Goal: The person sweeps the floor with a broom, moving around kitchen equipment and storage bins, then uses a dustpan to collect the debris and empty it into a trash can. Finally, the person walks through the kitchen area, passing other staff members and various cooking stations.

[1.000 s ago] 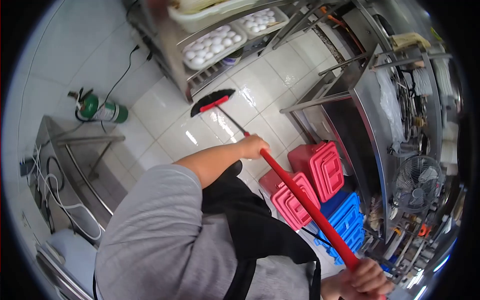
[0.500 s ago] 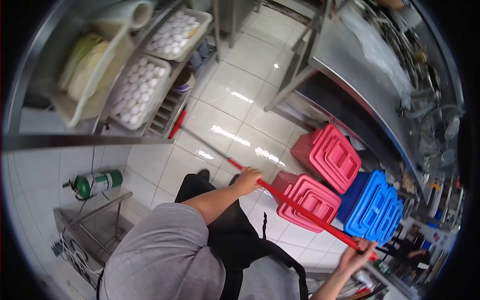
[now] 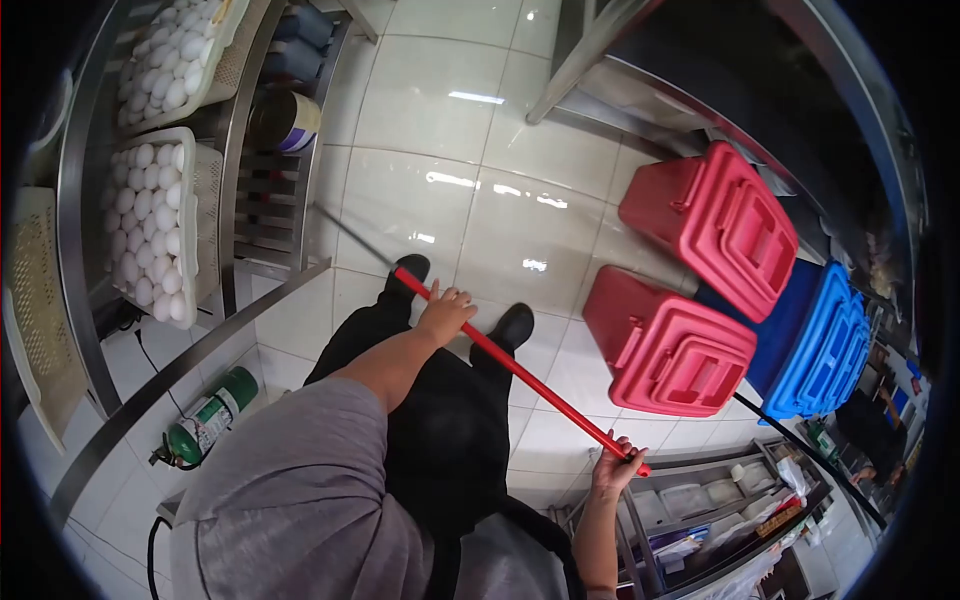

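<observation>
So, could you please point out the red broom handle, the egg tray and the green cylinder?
red broom handle (image 3: pixel 520 372), head view, middle of the shaft.
egg tray (image 3: pixel 150 225), head view, on the eggs.
green cylinder (image 3: pixel 210 424), head view, on its body.

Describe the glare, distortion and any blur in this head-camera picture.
Head view: strong fisheye bends the shelf rails and crates and leaves a black ring round the frame; bright glare patches lie on the glossy floor tiles; the red broom handle, left hand and right hand look fairly sharp; the egg trays near the edge are stretched.
</observation>
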### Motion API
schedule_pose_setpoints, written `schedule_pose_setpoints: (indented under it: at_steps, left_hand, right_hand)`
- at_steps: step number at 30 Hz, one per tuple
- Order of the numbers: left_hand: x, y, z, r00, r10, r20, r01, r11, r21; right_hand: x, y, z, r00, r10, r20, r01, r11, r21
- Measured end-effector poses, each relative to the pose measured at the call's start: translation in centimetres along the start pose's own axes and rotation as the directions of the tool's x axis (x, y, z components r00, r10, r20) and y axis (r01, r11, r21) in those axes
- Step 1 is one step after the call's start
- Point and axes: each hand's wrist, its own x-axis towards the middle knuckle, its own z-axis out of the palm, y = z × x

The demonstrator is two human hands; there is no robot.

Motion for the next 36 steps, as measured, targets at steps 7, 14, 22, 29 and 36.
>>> schedule_pose_setpoints:
  at_steps: [7,14,22,29,36]
  left_hand:
    - [8.9,-15.4,-10.0,0.858,-0.211,-0.468,0.330,0.925,0.188]
    - [8.6,-16.8,-11.2,0.975,0.026,-0.221,0.037,0.960,0.276]
    - [-5.8,4.1,-9.5,0.915,0.296,-0.274,-0.348,0.923,-0.166]
    - [0.8,5.9,-20.1,0.859,0.406,-0.311,-0.427,0.904,0.000]
    - [-10.2,13.9,-36.4,0.692,0.468,-0.550,-0.570,0.821,-0.018]
  right_hand:
    - [-8.6,19.5,7.1,0.901,0.420,0.110,-0.434,0.872,0.227]
    - [-10.7,15.5,9.0,0.934,0.347,-0.085,-0.338,0.935,0.107]
    - [-22.8,-7.7,5.7,0.961,-0.170,-0.218,0.176,0.984,0.008]
    - [-29.4,-9.2,16.2,0.904,-0.428,-0.007,0.428,0.903,0.044]
    - [-43.4,-22.4,23.6,0.362,-0.540,0.759,0.731,0.670,0.128]
